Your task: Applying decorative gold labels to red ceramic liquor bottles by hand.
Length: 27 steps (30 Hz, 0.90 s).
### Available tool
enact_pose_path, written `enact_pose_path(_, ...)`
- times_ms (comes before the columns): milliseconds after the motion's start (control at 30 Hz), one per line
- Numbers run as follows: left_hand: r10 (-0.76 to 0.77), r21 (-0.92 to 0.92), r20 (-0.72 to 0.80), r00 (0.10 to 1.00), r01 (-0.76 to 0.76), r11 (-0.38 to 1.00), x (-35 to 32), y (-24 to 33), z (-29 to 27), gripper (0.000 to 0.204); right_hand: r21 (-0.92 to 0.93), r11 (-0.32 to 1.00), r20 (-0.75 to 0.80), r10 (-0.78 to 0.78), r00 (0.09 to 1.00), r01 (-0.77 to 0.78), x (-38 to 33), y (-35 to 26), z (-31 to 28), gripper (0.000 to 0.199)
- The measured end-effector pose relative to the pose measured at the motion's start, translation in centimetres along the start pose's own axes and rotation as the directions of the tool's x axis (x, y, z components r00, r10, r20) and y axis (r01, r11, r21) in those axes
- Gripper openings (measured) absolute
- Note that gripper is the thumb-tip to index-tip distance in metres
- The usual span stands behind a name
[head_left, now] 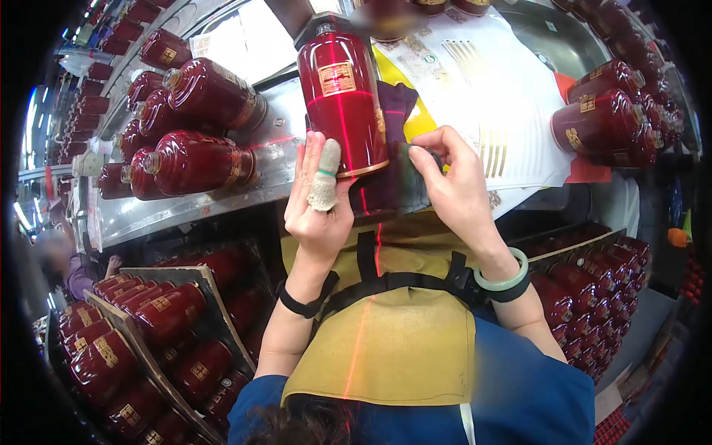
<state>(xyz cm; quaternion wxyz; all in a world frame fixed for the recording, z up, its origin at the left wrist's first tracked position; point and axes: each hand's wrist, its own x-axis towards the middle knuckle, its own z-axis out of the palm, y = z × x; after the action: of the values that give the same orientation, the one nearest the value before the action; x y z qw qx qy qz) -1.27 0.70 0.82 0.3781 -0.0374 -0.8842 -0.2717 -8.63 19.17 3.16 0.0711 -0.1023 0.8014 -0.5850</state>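
A dark red glass bottle with a gold label lies in front of me, its neck pointing away, and red light lines cross it. My left hand is against the lower left side of the bottle, fingers stretched out along it; one finger wears a pale cover with a green band. To the right of the bottle's base, my right hand is closed in a pinch, thumb against forefinger. A dark, blurred patch lies by its fingertips, and I cannot make out what they hold. Dark purple cloth shows beside the bottle.
White sheets with gold decals cover the bench on the right, over a yellow piece. Several red bottles lie on the metal bench at left, more at right. Crates of bottles stand below; a person is far left.
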Motion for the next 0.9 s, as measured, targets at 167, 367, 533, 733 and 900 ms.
enact_pose_path(167, -0.108, -0.009, 0.025, 0.994, 0.109, 0.994, -1.0, -0.1, -0.5, 0.047, 0.255, 0.963, -0.033, -0.08, 0.996, 0.086, -1.5, -2.6, 1.4, 0.012)
enact_pose_path(367, -0.229, -0.034, 0.102, 0.968, 0.233, 0.972, -2.2, -0.8, -1.1, 0.049, 0.022, 0.999, -0.024, 0.033, 0.999, -0.032, -0.4, 0.1, 0.2, 0.014)
enact_pose_path(533, -0.2, -0.03, 0.13, 0.971, 0.205, 0.978, -1.4, -1.1, -1.4, 0.052, 0.176, 0.984, 0.041, 0.024, 0.999, -0.031, -1.4, -2.7, 1.3, 0.013)
enact_pose_path(733, -0.23, -0.214, 0.235, 0.945, 0.281, 0.936, 1.2, -0.5, -3.5, 0.059, 0.186, 0.982, -0.031, -0.013, 0.999, 0.019, -0.7, -1.2, 0.5, 0.012)
enact_pose_path(900, -0.62, -0.583, 0.166, 0.767, 0.584, 0.565, 5.2, -1.7, -1.2, 0.06, 0.026, 0.997, -0.063, -0.066, 0.996, 0.068, -0.2, 0.3, 0.6, 0.01)
